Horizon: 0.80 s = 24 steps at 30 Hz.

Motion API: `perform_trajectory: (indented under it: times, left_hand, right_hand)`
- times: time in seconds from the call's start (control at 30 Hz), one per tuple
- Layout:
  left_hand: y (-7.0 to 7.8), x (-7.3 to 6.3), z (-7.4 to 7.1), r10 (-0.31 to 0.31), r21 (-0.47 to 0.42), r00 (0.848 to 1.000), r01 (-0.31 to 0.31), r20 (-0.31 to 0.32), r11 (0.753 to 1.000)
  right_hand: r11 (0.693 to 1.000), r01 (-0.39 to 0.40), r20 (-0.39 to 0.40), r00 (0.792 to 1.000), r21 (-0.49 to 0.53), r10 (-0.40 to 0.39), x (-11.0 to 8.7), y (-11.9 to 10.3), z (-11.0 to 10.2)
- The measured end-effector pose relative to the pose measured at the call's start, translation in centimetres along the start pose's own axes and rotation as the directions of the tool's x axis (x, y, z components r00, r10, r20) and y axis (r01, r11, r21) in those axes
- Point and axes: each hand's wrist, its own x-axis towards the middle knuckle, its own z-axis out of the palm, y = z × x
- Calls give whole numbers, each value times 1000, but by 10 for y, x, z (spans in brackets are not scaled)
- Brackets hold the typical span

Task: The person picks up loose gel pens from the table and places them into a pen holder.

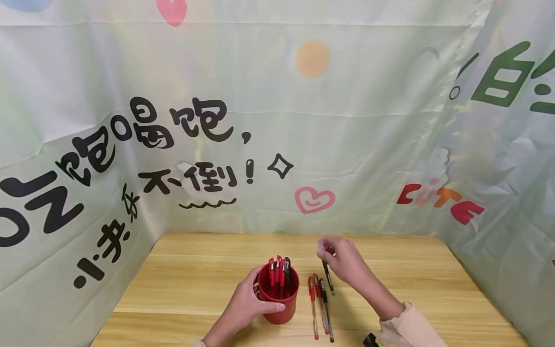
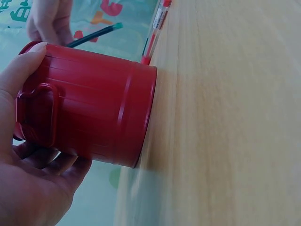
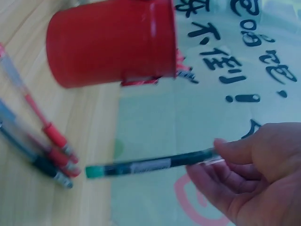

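Your right grip pinches green-tipped pen, held end partly hidden, rest slanting below; left grip wraps red cup.

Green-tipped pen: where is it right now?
In the head view, the green-tipped pen is pinched in the right grip, to the right of the red cup, its green end beside the loose pens.

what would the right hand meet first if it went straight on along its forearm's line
Probably the pale cloth behind the table; in the head view no object shows between that cloth and the right hand, though depth is unclear.
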Motion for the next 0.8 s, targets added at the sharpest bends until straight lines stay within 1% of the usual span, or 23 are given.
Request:
perform_trajectory:
  times: [0.13, 0.27, 0.43, 0.63, 0.8]
  left_hand:
    - [0, 1, -1, -2, 2, 1000, 2, 0, 1000]
    - [-1, 1, -1, -1, 6, 1000, 1, 1, 1000]
    - [-1, 1, -1, -1, -2, 1000, 1, 4, 1000]
    - [0, 0, -1, 0, -10, 1000, 1, 5, 1000]
    - [1, 0, -1, -9, -19, 1000, 9, 6, 1000]
  right_hand:
    - [997, 71, -48, 996, 25, -70, 1, -10, -3]
    - [993, 109, -93, 990, 50, -104, 0, -21, -6]
    - [987, 127, -135, 984, 101, -113, -2, -31, -7]
    - [976, 149, -165, 979, 158, -123, -3, -40, -11]
    - [957, 157, -181, 977, 243, -114, -2, -47, -14]
